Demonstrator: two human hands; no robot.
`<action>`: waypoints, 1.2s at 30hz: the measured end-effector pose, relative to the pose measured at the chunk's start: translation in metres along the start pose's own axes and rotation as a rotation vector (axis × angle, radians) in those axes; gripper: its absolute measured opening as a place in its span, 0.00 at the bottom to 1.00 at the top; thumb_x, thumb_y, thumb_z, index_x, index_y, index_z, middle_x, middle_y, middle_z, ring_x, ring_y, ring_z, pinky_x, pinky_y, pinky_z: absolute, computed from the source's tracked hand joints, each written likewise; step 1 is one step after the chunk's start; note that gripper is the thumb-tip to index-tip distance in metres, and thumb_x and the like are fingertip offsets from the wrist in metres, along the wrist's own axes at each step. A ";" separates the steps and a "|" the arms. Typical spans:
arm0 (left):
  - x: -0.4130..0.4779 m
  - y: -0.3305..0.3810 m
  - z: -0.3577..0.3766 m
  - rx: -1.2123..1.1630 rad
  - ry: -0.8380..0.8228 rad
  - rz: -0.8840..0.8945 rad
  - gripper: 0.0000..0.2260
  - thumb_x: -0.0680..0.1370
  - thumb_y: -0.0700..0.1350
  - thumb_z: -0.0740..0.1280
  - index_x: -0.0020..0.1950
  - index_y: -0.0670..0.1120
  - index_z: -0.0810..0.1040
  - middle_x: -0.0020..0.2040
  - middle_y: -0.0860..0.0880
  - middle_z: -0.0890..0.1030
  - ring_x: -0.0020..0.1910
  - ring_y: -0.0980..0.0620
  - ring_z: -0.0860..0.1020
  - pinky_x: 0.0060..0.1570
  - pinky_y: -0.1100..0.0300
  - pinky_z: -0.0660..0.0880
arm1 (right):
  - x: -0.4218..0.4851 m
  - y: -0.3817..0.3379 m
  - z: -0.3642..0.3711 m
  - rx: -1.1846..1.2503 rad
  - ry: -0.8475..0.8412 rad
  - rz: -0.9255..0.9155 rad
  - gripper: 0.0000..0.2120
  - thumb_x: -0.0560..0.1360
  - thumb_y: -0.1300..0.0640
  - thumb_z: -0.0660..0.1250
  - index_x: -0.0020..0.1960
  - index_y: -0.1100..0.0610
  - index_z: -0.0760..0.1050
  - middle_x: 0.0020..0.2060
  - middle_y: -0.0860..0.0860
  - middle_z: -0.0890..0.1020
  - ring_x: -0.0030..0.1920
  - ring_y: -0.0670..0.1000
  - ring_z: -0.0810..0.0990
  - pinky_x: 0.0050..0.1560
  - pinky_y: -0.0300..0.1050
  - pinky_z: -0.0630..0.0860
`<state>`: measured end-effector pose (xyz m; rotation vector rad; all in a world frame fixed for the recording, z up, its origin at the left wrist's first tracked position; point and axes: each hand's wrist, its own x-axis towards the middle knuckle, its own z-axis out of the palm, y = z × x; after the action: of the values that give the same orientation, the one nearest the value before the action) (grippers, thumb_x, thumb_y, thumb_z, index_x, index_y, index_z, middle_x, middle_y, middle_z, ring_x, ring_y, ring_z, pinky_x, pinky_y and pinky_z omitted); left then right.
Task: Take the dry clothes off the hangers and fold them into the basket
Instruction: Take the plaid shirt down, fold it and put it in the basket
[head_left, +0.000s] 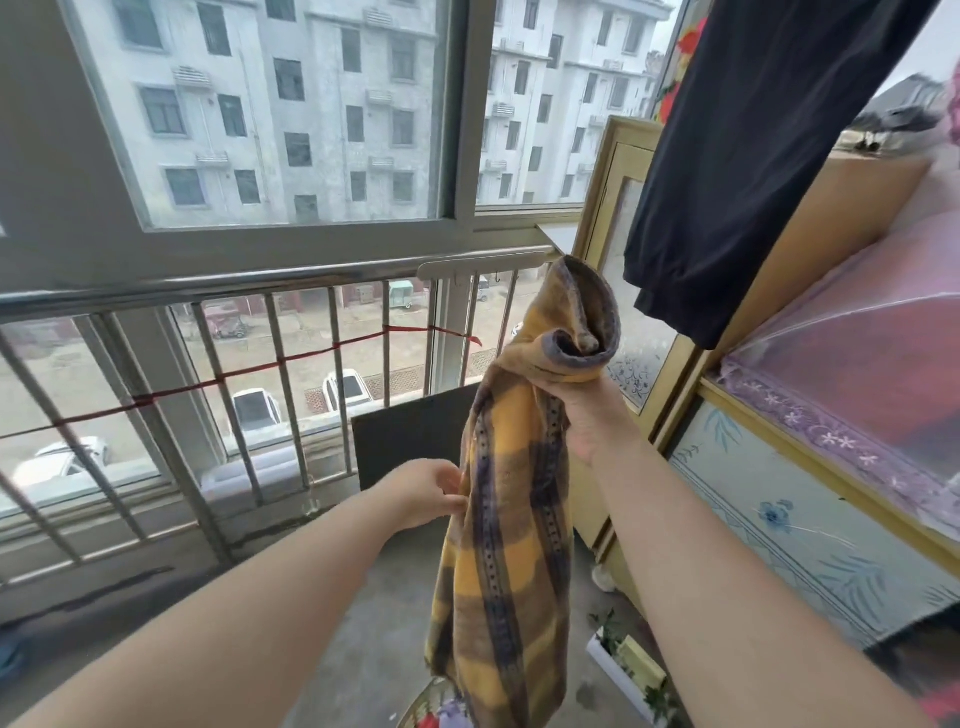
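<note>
A yellow and purple checked cloth (511, 545) hangs down in front of me. My right hand (587, 410) grips its bunched top and holds it up at chest height. My left hand (431, 491) pinches the cloth's left edge lower down. A dark navy garment (748, 156) hangs from above at the upper right, its hanger out of view. At the bottom edge, under the cloth, a patterned rim (434, 709) shows; I cannot tell what it belongs to.
A metal railing (260, 364) with a red string runs under the windows (291, 114) ahead. A dark board (410, 441) leans against it. A yellow cabinet (810, 467) stands to the right, a pink net cover (857, 374) on top. A white planter (628, 670) sits on the floor.
</note>
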<state>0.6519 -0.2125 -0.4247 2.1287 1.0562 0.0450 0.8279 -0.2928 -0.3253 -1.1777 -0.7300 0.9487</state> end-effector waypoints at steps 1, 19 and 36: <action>0.002 -0.001 0.005 0.013 0.003 0.004 0.11 0.74 0.54 0.70 0.53 0.52 0.79 0.52 0.54 0.81 0.51 0.54 0.78 0.53 0.58 0.75 | 0.000 -0.003 -0.002 0.014 0.002 0.014 0.20 0.65 0.65 0.77 0.56 0.63 0.80 0.50 0.56 0.84 0.53 0.57 0.82 0.56 0.55 0.79; -0.008 0.013 -0.028 -0.073 -0.026 0.172 0.41 0.72 0.41 0.72 0.75 0.61 0.50 0.41 0.52 0.75 0.40 0.56 0.76 0.48 0.62 0.73 | -0.020 -0.020 -0.043 0.191 -0.455 0.082 0.11 0.51 0.65 0.79 0.33 0.63 0.83 0.32 0.56 0.84 0.35 0.56 0.85 0.41 0.48 0.82; -0.012 -0.007 -0.021 -0.506 -0.033 -0.004 0.10 0.67 0.40 0.75 0.46 0.49 0.82 0.47 0.45 0.84 0.52 0.46 0.81 0.60 0.49 0.74 | -0.005 -0.025 -0.044 -0.182 0.078 0.168 0.14 0.68 0.66 0.73 0.54 0.61 0.80 0.48 0.59 0.84 0.54 0.62 0.80 0.55 0.58 0.77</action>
<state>0.6321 -0.2053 -0.4106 1.6630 0.9140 0.2480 0.8703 -0.3184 -0.3118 -1.4454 -0.6734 0.9846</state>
